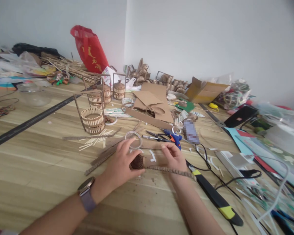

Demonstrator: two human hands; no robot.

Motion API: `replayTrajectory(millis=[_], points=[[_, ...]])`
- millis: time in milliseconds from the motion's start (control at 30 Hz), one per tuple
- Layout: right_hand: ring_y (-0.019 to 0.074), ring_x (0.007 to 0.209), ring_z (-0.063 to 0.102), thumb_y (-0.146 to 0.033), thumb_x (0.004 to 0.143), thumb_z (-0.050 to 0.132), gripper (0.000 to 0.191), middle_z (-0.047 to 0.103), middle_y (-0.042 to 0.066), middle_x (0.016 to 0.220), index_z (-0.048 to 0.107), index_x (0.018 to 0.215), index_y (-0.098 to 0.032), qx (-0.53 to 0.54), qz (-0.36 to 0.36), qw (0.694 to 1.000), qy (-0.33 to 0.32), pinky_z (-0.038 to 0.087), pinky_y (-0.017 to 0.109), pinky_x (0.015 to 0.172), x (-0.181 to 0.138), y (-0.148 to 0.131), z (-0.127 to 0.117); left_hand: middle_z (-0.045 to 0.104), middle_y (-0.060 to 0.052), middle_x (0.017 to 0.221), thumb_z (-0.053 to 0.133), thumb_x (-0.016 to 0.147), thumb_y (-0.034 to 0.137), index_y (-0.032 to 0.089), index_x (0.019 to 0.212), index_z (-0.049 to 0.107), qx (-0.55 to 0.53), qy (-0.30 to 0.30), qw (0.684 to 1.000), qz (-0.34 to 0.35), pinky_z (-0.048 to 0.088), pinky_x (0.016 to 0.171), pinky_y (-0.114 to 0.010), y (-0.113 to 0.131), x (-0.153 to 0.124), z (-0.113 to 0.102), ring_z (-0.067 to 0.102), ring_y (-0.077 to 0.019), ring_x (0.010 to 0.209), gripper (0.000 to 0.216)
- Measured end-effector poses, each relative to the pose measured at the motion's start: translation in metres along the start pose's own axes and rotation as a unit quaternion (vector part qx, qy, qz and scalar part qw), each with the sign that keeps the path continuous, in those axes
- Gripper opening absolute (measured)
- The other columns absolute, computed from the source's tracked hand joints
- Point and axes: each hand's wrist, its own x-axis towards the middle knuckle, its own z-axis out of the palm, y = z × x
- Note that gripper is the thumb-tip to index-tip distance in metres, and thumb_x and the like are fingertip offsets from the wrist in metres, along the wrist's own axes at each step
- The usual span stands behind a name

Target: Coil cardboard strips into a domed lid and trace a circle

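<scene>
Left hand: the left hand [122, 160] is bent around the dark coil [137, 162], with thumb on the near side and forefinger on the far side, closed on it lightly.
Right hand: the right hand [173, 158] has thumb and fingertips together at the end of a flat brown strip [150, 145]; it seems to be a pinch.
Coil: it sits between left thumb and forefinger, to the left of the right hand.
Braided tail: the braided strip [161, 169] goes out from the coil to the right and passes across the right wrist.
Handling: I judge the coil light, flexible and not slippery; it could loosen if the pressure goes away. Best hold is on its outer rim, from two opposite sides.
Flat strip: probably thin and easy to bend; the end is a good place to hold.
Beyond left fingers: a clear ring [133, 139], just beside the fingertips.
Beyond right hand: a blue glue gun [175, 139], near.
Right of right wrist: a cutter knife [215, 194].
</scene>
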Motion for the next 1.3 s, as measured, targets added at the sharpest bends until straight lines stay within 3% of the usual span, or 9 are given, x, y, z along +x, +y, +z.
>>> replayTrajectory(millis=[133,267,367,467,767,1033,1300], points=[[0.0166,0.062,0.056,-0.051,0.067,0.082,0.035,0.066,0.002,0.072,0.067,0.076,-0.022,0.129,0.083,0.982,-0.108,0.048,0.029,0.059,-0.02,-0.015,0.011,0.061,-0.015,0.123,0.085,0.073,0.031,0.019,0.115,0.065,-0.029,-0.006,1.0,-0.001,0.052,0.097,-0.054,-0.003,0.0,0.001,0.058,-0.0349,0.114,0.048],[0.0152,0.062,0.055,-0.046,0.065,0.087,0.033,0.063,0.0,0.07,0.068,0.075,-0.021,0.259,0.183,0.926,-0.205,0.048,0.029,0.062,-0.033,-0.025,0.017,0.068,-0.011,0.116,0.08,0.081,0.034,0.021,0.126,0.058,-0.077,-0.021,0.997,0.007,0.056,0.091,-0.046,-0.002,-0.004,0.005,0.065,-0.0295,0.105,0.052],[0.0123,0.065,0.056,-0.036,0.065,0.091,0.028,0.065,0.0,0.071,0.072,0.075,-0.018,0.348,0.243,0.873,-0.239,0.047,0.025,0.065,-0.037,-0.027,0.019,0.069,-0.011,0.118,0.082,0.08,0.032,0.022,0.129,0.055,-0.09,-0.013,0.996,0.006,0.056,0.091,-0.044,-0.003,-0.005,0.008,0.067,-0.0292,0.107,0.056],[0.0106,0.065,0.057,-0.029,0.062,0.094,0.026,0.068,-0.001,0.071,0.075,0.075,-0.017,0.386,0.265,0.849,-0.244,0.046,0.022,0.064,-0.039,-0.028,0.021,0.071,-0.009,0.115,0.082,0.08,0.026,0.023,0.123,0.056,-0.111,0.002,0.994,0.006,0.056,0.088,-0.041,-0.001,-0.004,0.007,0.068,-0.0276,0.105,0.051],[0.0168,0.077,0.064,-0.033,0.063,0.093,0.039,0.077,0.004,0.087,0.08,0.096,-0.018,0.379,0.29,0.839,-0.26,0.049,0.029,0.075,-0.042,-0.019,0.024,0.071,-0.006,0.107,0.087,0.073,0.023,0.023,0.107,0.059,-0.141,-0.002,0.99,0.011,0.055,0.083,-0.038,0.004,-0.002,0.003,0.067,-0.0256,0.097,0.044],[0.0165,0.087,0.065,-0.029,0.065,0.092,0.03,0.077,0.003,0.095,0.081,0.091,-0.02,0.398,0.285,0.832,-0.262,0.049,0.027,0.079,-0.041,-0.023,0.022,0.072,-0.005,0.105,0.086,0.075,0.024,0.023,0.107,0.061,-0.137,-0.018,0.99,0.008,0.055,0.083,-0.038,0.001,-0.001,0.002,0.067,-0.0255,0.097,0.04],[0.0196,0.094,0.067,-0.03,0.069,0.09,0.04,0.078,0.006,0.104,0.079,0.105,-0.018,0.391,0.293,0.823,-0.29,0.048,0.031,0.089,-0.044,-0.021,0.024,0.072,-0.005,0.107,0.084,0.077,0.024,0.023,0.106,0.063,-0.142,-0.007,0.99,0.016,0.054,0.086,-0.037,0.002,-0.001,0.002,0.067,-0.025,0.099,0.036]])
